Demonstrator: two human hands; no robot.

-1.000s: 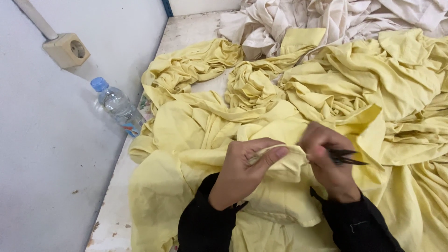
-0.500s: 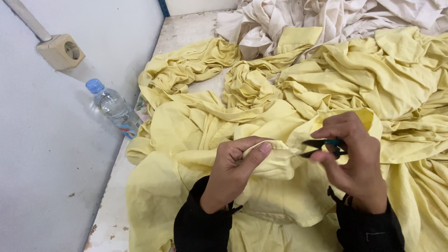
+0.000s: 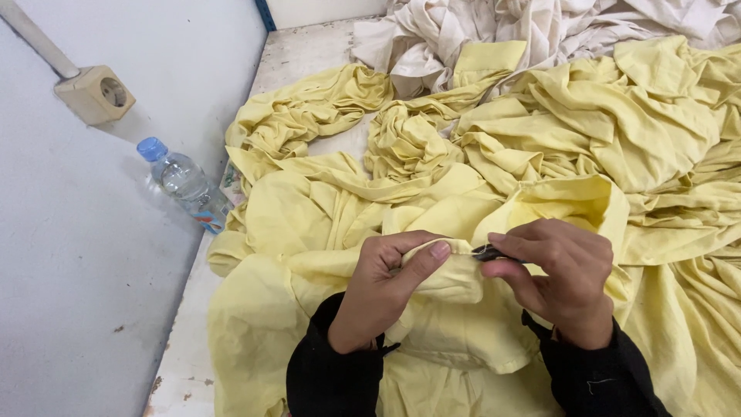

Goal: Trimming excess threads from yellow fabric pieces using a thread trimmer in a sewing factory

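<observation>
A bottle (image 3: 185, 185) with a blue cap stands by the wall, its contents clear. Your left hand (image 3: 386, 289) pinches a fold of yellow cloth (image 3: 455, 278) on the table (image 3: 301, 62); your right hand (image 3: 563, 278) is closed on dark snips (image 3: 488, 252), now lowered to the fold.

Counted: two hands, left hand (image 3: 382, 289) and right hand (image 3: 559, 278); one small dark cutting tool (image 3: 488, 252). One plastic bottle (image 3: 185, 185), one wall socket (image 3: 96, 94). Yellow garments (image 3: 587, 116) heaped, number unclear; likewise cream cloths (image 3: 540, 31).
</observation>
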